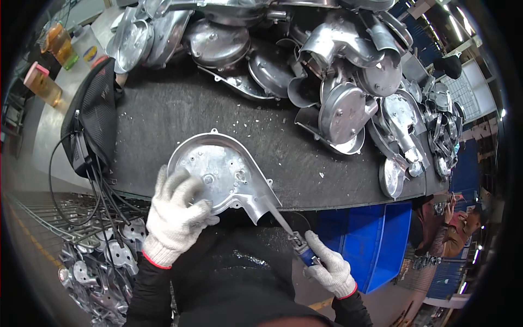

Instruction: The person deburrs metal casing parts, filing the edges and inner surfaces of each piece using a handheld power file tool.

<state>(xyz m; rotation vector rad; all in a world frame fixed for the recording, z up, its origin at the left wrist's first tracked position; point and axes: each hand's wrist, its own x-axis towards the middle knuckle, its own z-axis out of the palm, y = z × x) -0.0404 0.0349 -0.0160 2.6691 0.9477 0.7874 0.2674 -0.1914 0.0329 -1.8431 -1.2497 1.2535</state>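
A silver cast-metal housing half (pixel 218 163), shallow and rounded with a short spout, lies hollow side up at the near edge of the dark work surface. My left hand (pixel 180 212), in a white knit glove with a red cuff, is at its left rim. Those fingers are spread and partly blurred over the metal. In my gloved right hand (pixel 332 267) is a power file (pixel 305 253) with a blue body. Its long flat blade reaches up to the housing's spout, against or just over the outer edge; exact contact cannot be told.
More metal housings (pixel 343 111) are heaped along the far and right sides of the dark work surface (pixel 158 103). A black mesh item (pixel 90 117) with cables stands at left. Blue bins (pixel 376 245) sit below right; cast parts (pixel 90 278) fill a wire rack below left. Another person (pixel 455 229) is far right.
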